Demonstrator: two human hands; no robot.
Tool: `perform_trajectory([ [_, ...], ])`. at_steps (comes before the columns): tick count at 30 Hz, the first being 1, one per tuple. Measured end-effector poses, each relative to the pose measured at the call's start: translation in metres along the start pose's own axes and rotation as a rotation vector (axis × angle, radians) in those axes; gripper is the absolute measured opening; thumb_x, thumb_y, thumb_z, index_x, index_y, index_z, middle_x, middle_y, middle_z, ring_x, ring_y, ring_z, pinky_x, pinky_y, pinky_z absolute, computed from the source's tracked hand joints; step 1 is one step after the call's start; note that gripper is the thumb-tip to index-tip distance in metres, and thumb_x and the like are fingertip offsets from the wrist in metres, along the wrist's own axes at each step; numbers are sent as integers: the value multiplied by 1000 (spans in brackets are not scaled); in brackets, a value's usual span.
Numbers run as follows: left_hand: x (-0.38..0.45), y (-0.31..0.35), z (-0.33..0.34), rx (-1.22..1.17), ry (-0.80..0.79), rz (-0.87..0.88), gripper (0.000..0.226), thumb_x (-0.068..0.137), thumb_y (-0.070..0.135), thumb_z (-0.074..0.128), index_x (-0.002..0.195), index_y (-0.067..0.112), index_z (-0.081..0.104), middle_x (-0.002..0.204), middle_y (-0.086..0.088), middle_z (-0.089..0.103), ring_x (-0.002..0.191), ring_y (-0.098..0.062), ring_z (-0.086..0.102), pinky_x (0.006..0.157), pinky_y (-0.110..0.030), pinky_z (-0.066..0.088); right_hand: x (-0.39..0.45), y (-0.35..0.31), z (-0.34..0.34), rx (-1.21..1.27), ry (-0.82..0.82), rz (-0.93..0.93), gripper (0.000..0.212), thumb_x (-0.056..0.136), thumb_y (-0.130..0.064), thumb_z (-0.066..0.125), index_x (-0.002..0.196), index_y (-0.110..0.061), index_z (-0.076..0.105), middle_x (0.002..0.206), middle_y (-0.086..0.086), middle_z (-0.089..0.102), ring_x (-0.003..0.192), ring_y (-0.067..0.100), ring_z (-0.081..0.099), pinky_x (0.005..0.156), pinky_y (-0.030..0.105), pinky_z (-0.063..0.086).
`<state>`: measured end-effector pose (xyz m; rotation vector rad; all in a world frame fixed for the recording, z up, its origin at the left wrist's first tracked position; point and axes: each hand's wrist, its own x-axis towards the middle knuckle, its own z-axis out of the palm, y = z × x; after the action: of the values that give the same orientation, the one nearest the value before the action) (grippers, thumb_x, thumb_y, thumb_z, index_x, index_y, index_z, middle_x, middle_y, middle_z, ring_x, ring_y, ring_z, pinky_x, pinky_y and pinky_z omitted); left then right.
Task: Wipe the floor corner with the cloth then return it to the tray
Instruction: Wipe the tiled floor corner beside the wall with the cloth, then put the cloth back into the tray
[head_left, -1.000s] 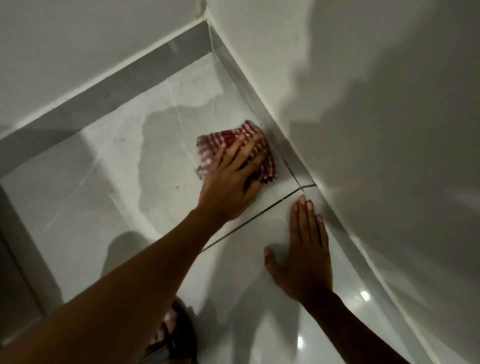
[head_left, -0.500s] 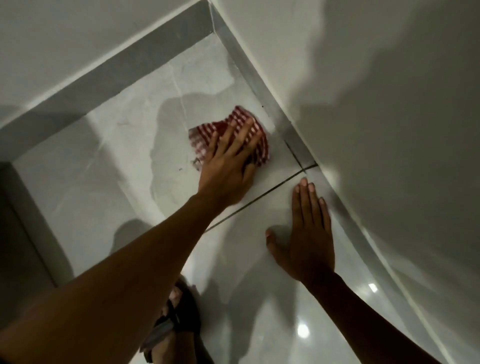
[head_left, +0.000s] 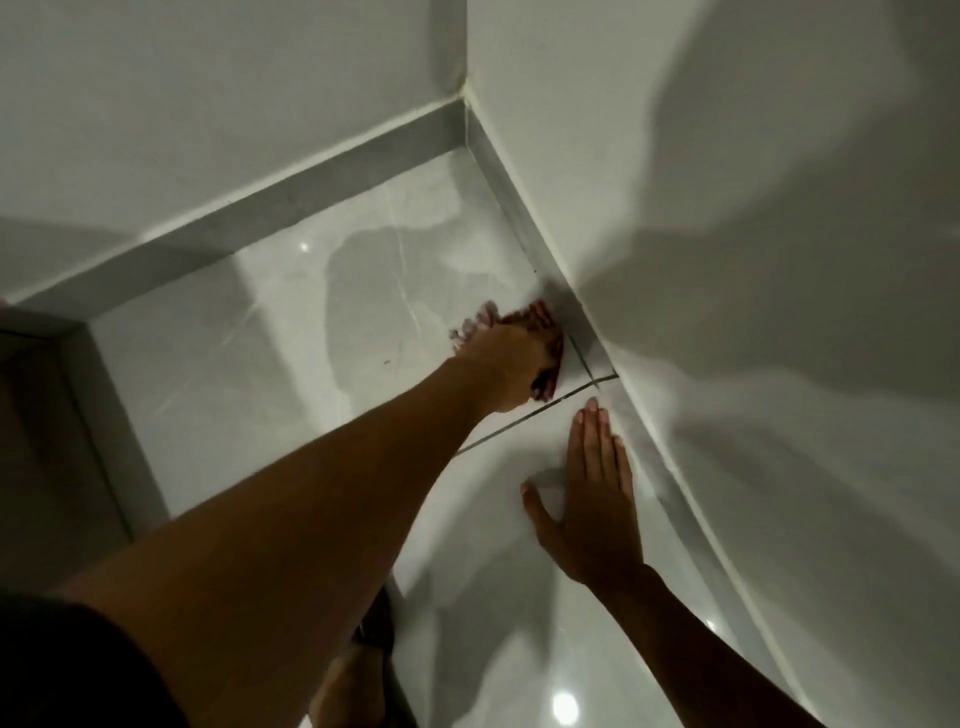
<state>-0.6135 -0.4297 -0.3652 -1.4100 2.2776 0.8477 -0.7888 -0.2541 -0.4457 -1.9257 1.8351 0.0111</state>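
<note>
A red-and-white checked cloth (head_left: 478, 323) lies bunched on the glossy grey floor tile beside the right wall's skirting. My left hand (head_left: 511, 366) presses down on it and covers most of it; it is blurred with motion. Only the cloth's edges show around the fingers. My right hand (head_left: 592, 493) lies flat and spread on the nearer tile, just below the dark grout line (head_left: 524, 418), holding nothing. The floor corner (head_left: 467, 148) is farther up, where the two walls meet. No tray is in view.
A damp patch (head_left: 374, 291) marks the tile left of the cloth. Grey skirting (head_left: 260, 208) runs along both white walls. A dark door frame (head_left: 41, 415) stands at the left. A sandalled foot (head_left: 358, 670) is at the bottom centre.
The view has tilted up and pulled back, showing the wall corner. My left hand slid the cloth toward the right skirting and bunched it. My right hand stayed flat on the tile.
</note>
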Motion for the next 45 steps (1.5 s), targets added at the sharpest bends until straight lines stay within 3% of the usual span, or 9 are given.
perform_trajectory([
  [6, -103, 41, 14, -876, 18, -326, 21, 105, 24, 63, 121, 16, 72, 94, 2, 72, 91, -20, 75, 67, -11, 49, -56, -26, -57, 54, -202, -80, 99, 106, -69, 28, 180, -11, -4, 190, 7, -13, 177, 20, -8, 144, 41, -2],
  [11, -220, 56, 31, -1260, 230, -579, 14, 108, 32, 60, 111, 27, 72, 66, -9, 76, 52, -15, 68, 50, -22, 59, -112, -45, -123, 26, -246, -122, 97, 107, -52, 43, 176, -11, -11, 188, 9, -13, 176, 22, -8, 145, 47, 4],
  [17, -334, 92, -4, -1444, 451, -755, 28, 112, 9, 46, 122, 15, 72, 96, 8, 78, 92, -2, 75, 89, -39, 64, -169, -102, -212, 148, -251, -103, 96, 106, -46, 45, 175, -18, -16, 186, -2, -21, 174, 10, -19, 145, 44, -4],
  [19, -375, 107, -37, -1576, 508, -833, 33, 114, 12, 41, 132, 12, 68, 120, -11, 77, 114, -31, 75, 102, -59, 60, -191, -139, -252, 168, -288, -129, 99, 101, -41, 44, 175, -21, -19, 185, -7, -25, 172, 2, -24, 144, 41, -8],
  [25, -522, 134, -136, -1783, 722, -823, 37, 117, 13, 29, 114, 22, 65, 84, 5, 86, 69, -12, 83, 48, -29, 64, -251, -271, -356, 281, -147, -216, 97, 95, -22, 60, 176, -5, 9, 188, 10, 7, 176, 25, 11, 145, 49, 10],
  [29, -602, 99, -175, -1720, 844, -796, 38, 116, 9, 29, 133, 14, 63, 107, -18, 80, 79, -25, 83, 62, -36, 69, -270, -361, -382, 285, -123, -277, 93, 102, -31, 55, 177, -7, 6, 188, 8, 5, 176, 25, 10, 145, 52, 14],
  [36, -721, -25, -174, -1606, 982, -821, 38, 117, 16, 28, 142, 18, 56, 129, -6, 67, 111, -18, 67, 89, -30, 63, -285, -509, -347, 252, -68, -454, 89, 105, -38, 53, 178, -8, 13, 189, 7, 11, 176, 24, 14, 143, 47, 20],
  [40, -787, -100, -151, -1671, 1017, -866, 35, 117, 25, 30, 140, 21, 57, 120, 3, 67, 106, -11, 67, 72, -22, 61, -309, -596, -293, 235, -56, -465, 82, 110, -45, 54, 176, -7, 26, 187, 11, 20, 176, 30, 16, 142, 54, 25],
  [45, -830, -180, -117, -1716, 1103, -942, 34, 117, 20, 32, 115, 33, 64, 117, -12, 69, 116, -44, 67, 94, -52, 62, -325, -680, -228, 295, -124, -423, 86, 110, -58, 46, 178, -12, 20, 187, 5, 16, 175, 27, 14, 142, 56, 24],
])
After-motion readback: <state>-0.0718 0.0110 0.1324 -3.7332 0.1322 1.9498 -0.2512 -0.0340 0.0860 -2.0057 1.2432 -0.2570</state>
